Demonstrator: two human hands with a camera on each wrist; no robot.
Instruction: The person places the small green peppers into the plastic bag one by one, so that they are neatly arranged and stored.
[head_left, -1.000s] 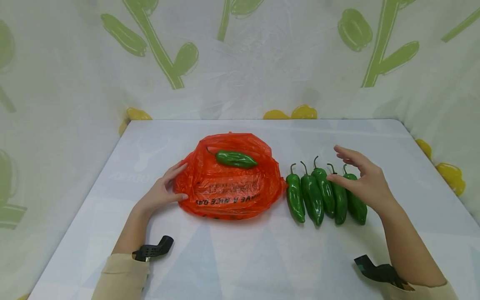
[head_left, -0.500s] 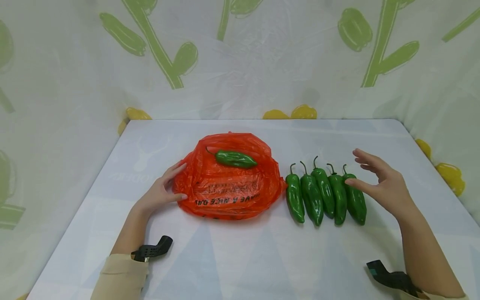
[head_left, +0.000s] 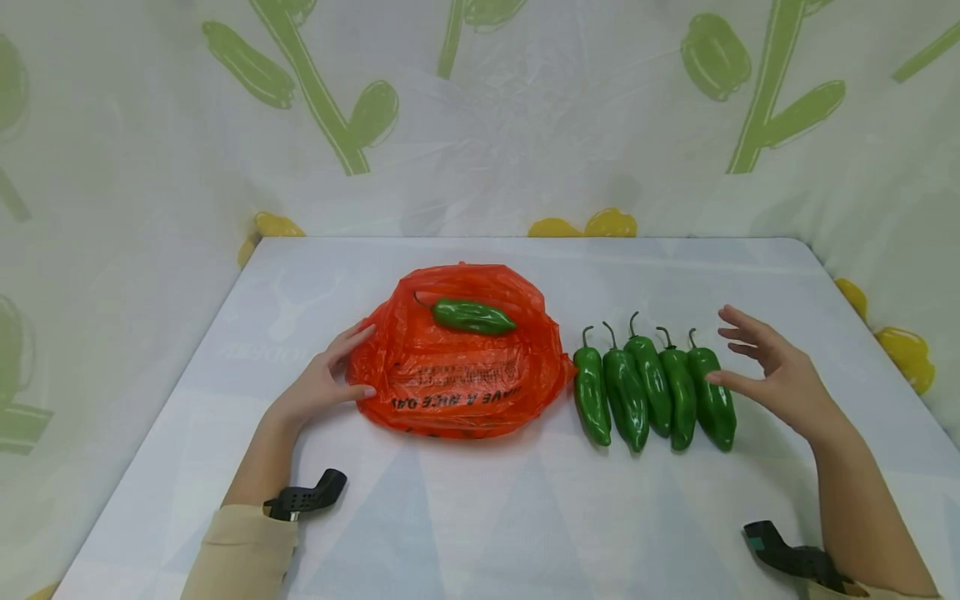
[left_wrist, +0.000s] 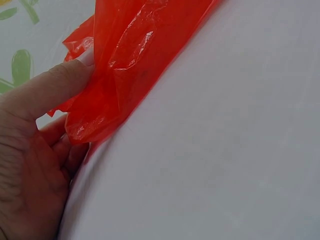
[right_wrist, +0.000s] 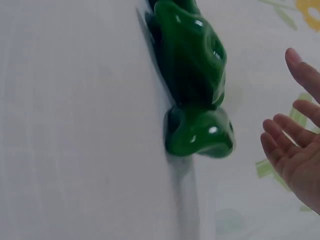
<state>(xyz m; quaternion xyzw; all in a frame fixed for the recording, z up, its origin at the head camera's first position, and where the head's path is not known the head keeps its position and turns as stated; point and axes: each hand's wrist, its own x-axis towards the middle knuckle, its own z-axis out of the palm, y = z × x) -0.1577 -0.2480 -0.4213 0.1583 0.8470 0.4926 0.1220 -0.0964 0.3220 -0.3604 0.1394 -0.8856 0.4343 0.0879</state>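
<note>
Holds the right hand (head_left: pixel 783 383) raised over the right part of the pale, faintly patterned table (head_left: pixel 487 517), thumb and fingers parted wide in a loose curve, with nothing in its grasp. Has, to its left, a row of five glossy, dark green, tapering peppers (head_left: pixel 651 383), side by side on the table. Comes nearest to the rightmost pepper (head_left: pixel 718 412) of that row: overlapped by the thumb tip in the head view, yet apart from the whole hand in the right wrist view, with a visible gap between.

Runs near to far along its long axis, that rightmost pepper, thin stem away from the person, tip toward the person and slanting slightly right. Opens leftward toward it with the right hand, thumb on the near side, fingers on the far side, so spread more along that axis than across it, by the look of things.

Rests the left hand (head_left: pixel 318 383) at the left edge of the crumpled, bright red plastic bag (head_left: pixel 457 367), thumb and fingers well apart, touching the plastic without closing on it. Is much farther from the row than the right hand, with the bag between.

Bears one more glossy green pepper (head_left: pixel 474 317) on the bag's far part, crosswise, stem left, tip right, touched by neither hand.
</note>
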